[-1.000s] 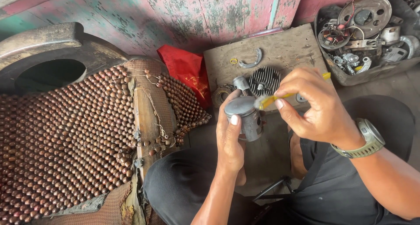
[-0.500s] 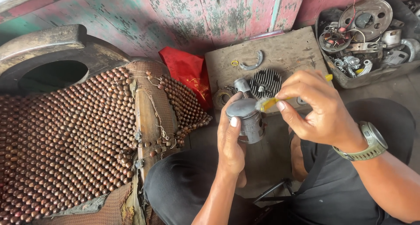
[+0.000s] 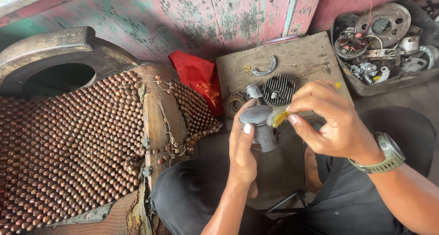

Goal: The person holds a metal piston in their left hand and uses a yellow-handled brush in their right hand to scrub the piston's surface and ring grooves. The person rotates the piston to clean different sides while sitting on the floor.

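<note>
My left hand point(image 3: 241, 148) grips a grey metal piston point(image 3: 259, 125) upright, thumb on its upper rim. In my right hand point(image 3: 327, 120) is a small yellow brush point(image 3: 279, 118), its pale bristles touching the right edge of the piston's crown. The brush's yellow tail end sticks out past my fingers at the upper right. A green wristwatch point(image 3: 388, 153) sits on my right wrist. Just behind the piston, a finned black cylinder head point(image 3: 278, 89) and a short metal cylinder point(image 3: 253, 91) lie on a wooden board point(image 3: 306, 56).
A curved metal piece point(image 3: 265, 68) and a small yellow ring point(image 3: 247, 68) lie on the board. A dark tray of engine parts point(image 3: 388, 34) stands at the upper right. A red bag point(image 3: 197, 77) leans on the painted wall. A wooden-bead seat cover point(image 3: 68, 143) fills the left.
The brush has slid a little along the piston's crown edge. Both hands and the piston sit slightly lower in the view. Both grips are unchanged.
</note>
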